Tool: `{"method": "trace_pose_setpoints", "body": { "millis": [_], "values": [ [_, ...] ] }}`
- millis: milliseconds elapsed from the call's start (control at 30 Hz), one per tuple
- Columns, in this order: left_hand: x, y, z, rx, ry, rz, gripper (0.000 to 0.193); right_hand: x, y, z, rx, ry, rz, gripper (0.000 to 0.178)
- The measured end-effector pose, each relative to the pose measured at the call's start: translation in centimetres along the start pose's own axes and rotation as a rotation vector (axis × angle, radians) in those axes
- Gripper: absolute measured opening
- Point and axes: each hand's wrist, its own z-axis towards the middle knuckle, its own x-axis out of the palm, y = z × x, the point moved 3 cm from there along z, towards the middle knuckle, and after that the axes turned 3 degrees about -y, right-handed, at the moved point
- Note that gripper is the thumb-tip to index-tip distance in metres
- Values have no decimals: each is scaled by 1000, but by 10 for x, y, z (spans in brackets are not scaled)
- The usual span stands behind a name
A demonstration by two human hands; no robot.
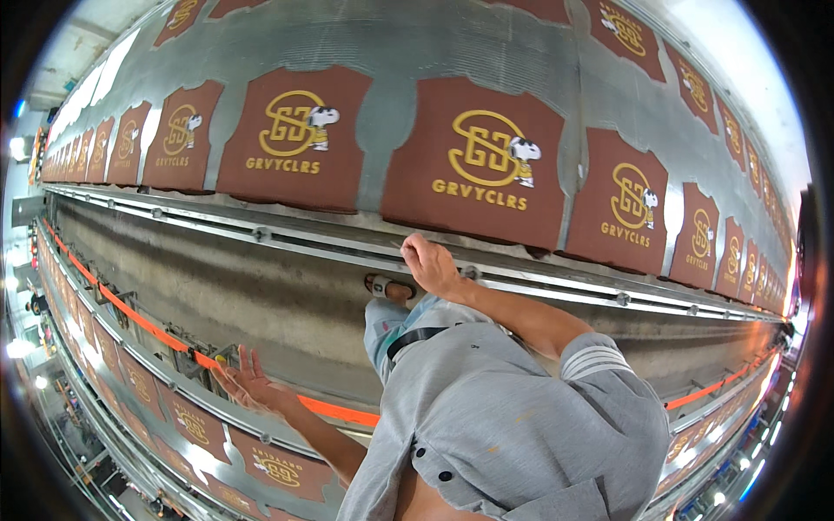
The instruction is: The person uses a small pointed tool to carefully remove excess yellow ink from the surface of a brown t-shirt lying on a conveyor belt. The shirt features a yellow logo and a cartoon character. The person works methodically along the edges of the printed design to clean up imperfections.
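Note:
My right hand (430, 263) is raised over the aisle, close to the metal edge rail (521, 287) of the long table. Its fingers are curled in, and nothing shows in them. Just beyond it lies a brown shirt panel (408, 195), flat on the table, printed with a yellow emblem and a white cartoon dog. My left hand (246, 382) reaches back on the other side with fingers spread. It is beside the orange strip (326, 408) along the second table; whether it touches the strip I cannot tell. No object is visible in it.
Matching brown panels (295, 139) lie in rows along the grey table surface (391, 52). A second table with more panels (282, 469) runs behind me. Between the tables is a narrow concrete aisle (287, 278), where my sandalled foot (387, 286) shows. Lamps (19, 348) glow at the left.

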Motion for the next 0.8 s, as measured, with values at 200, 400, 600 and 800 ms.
{"method": "trace_pose_setpoints", "body": {
  "millis": [200,400,600,800],
  "values": [
    [-35,-5,93,12,-6,1,66,90,8,55,83,-358,-33,16],
    [-72,-12,172,38,-65,-35,64,171,6,79,342,-328,-104,21],
    [-79,15,237,34,-136,-21,58,226,36,118,309,-283,-259,22],
    [-69,41,338,97,-88,-6,59,240,39,123,502,-236,-543,21]
  ]
}}
